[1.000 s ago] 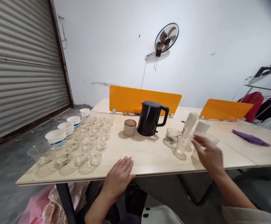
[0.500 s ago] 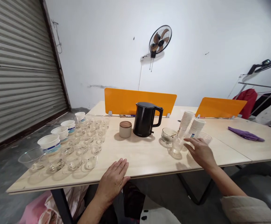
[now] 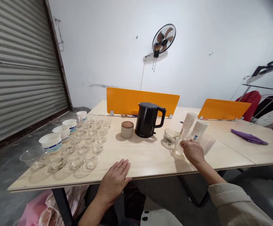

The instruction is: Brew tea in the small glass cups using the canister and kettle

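My left hand [image 3: 116,179] lies flat at the table's front edge, fingers stretched out, holding nothing. On the right, my right hand [image 3: 192,151] has its fingers pinched together at the upper edge of a clear plastic cup [image 3: 178,148], which stands on the table. Just left of that cup is a ribbed glass bowl [image 3: 170,137] on a saucer, with something thin inside. Behind my right hand rise two stacks of white paper cups [image 3: 200,127]. A stack of clear plastic cups [image 3: 207,142] sits to its right, partly covered by the hand.
Rows of clear cups [image 3: 76,162] and several white paper cups [image 3: 50,142] stand at the left. A black kettle [image 3: 147,121] and a wooden-lidded jar [image 3: 127,130] are mid-table. Orange dividers [image 3: 119,100] stand behind. A purple cloth [image 3: 248,137] lies far right.
My right hand has moved slightly left and closed its fingers onto the clear plastic cup. My left hand rests in the same place. The view has shifted slightly.
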### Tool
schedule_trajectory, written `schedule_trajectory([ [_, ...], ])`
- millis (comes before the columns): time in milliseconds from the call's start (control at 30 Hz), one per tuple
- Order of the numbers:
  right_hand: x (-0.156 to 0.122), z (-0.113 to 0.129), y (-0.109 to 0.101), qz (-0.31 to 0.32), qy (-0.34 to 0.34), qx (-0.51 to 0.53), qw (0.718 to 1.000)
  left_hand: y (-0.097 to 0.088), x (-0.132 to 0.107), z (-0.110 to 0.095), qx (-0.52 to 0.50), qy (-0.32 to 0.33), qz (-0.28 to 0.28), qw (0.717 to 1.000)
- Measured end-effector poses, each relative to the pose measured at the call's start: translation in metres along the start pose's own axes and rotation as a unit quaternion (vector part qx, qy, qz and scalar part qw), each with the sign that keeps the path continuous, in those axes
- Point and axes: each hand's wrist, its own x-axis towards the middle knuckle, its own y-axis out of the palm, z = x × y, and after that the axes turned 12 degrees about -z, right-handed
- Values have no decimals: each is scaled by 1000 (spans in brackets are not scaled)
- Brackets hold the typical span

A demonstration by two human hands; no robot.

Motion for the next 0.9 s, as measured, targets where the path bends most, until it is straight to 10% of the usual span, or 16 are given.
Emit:
schedule_trajectory([
  [900, 7, -10, -10, -22, 79, 52, 995, 3, -1, 0, -1, 3, -5, 1000],
])
